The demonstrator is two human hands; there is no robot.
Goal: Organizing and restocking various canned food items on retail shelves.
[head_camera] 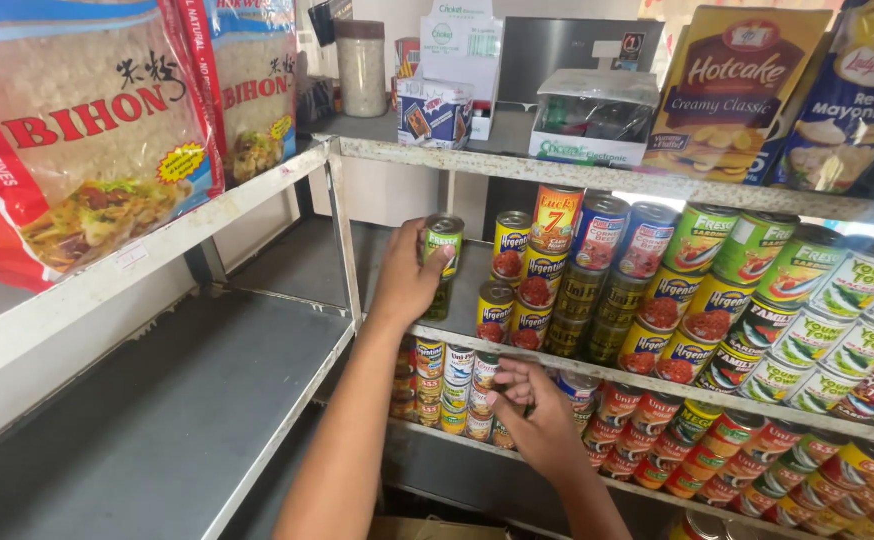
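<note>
The person is stocking cans on a metal rack, a step that looks midway. The left hand (407,280) has its grip closed around a green-labelled can (444,240), held upright over another can at the left end of the middle shelf (597,372), just beside the yellow-and-red cans (509,285). The right hand (537,420) reaches to the lower shelf, fingers curled on a small can (484,372) in a stacked row; whether it truly grasps it cannot be told. Setting the green can down squarely would call for a level, gentle release. Two noodle bags (87,130) stand on the upper shelf; the cans run to several dozen, too many to count exactly.
</note>
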